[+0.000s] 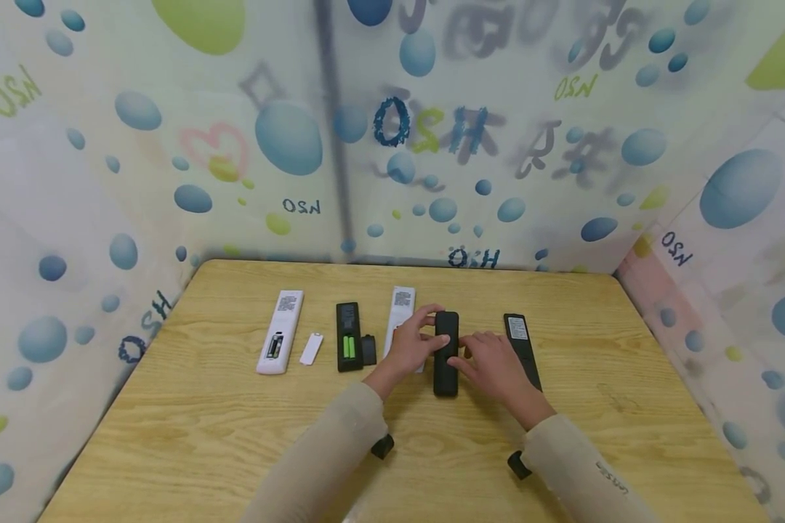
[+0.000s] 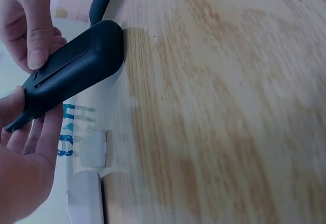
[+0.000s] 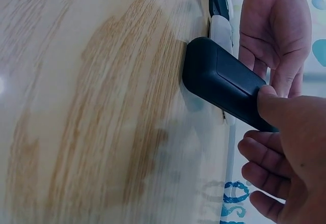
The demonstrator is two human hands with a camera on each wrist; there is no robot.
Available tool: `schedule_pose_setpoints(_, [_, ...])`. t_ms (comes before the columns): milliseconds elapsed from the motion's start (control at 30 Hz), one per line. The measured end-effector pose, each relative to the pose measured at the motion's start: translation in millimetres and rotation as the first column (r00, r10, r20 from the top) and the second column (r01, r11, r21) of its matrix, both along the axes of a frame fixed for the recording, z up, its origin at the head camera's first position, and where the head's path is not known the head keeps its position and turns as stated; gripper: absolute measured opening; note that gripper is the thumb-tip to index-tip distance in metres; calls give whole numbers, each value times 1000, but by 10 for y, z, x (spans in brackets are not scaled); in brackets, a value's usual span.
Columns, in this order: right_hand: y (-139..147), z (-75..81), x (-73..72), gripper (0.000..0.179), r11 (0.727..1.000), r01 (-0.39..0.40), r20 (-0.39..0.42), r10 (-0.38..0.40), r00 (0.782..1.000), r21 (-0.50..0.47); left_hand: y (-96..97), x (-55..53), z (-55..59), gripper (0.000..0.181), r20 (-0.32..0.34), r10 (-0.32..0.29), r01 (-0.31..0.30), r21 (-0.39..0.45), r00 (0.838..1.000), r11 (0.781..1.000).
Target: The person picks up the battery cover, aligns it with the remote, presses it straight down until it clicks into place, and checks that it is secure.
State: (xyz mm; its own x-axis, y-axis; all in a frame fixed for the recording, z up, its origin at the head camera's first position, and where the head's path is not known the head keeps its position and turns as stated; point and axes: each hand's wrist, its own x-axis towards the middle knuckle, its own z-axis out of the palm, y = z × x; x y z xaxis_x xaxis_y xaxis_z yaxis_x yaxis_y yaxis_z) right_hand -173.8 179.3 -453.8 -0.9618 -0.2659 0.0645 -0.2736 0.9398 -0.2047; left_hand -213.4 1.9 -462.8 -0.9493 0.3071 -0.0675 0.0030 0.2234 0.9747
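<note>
A black remote control (image 1: 446, 363) stands tilted at the table's middle, back up, its near end down by the wood. My left hand (image 1: 411, 347) grips it from the left, thumb across its back and fingers at the far side edge. From the right, my right hand (image 1: 495, 363) holds it too. In the right wrist view, that thumb (image 3: 268, 102) lies on the back beside the seam of the battery cover (image 3: 239, 74), the other fingers curled at the side. A white remote (image 1: 400, 309) lies partly hidden behind my left hand.
At left lie a white remote (image 1: 281, 330) with its battery bay uncovered, a loose white cover (image 1: 311, 349), and a black remote (image 1: 348, 319) showing green batteries, with its black cover (image 1: 368, 350) beside it. Another black remote (image 1: 522, 341) lies beyond my right hand. A patterned curtain (image 1: 432, 181) rises behind the table.
</note>
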Motion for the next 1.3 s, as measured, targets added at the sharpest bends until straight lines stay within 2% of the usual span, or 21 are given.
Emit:
schedule_pose_setpoints(267, [-19, 17, -13, 34, 995, 38, 67, -32, 997, -90, 2, 7, -30, 51, -21, 8, -8, 0, 1000, 1000])
schedule_pose_setpoints(467, [-20, 12, -30, 32, 987, 59, 77, -48, 996, -149, 15, 0, -29, 50, -26, 29, -28, 20, 999, 999])
schedule_pose_setpoints(767, [-47, 0, -67, 37, 987, 61, 96, -46, 994, -151, 6, -10, -69, 50, -34, 38, -36, 49, 999, 998])
schedule_pose_setpoints(1033, [-97, 2, -84, 30, 982, 111, 95, -98, 991, -154, 40, 20, -53, 50, -70, 69, -71, -29, 995, 997])
schedule_pose_setpoints(1300, [-128, 31, -102, 25, 988, 106, 110, -94, 989, -109, 41, 49, -40, 50, -68, 92, -95, -44, 993, 994])
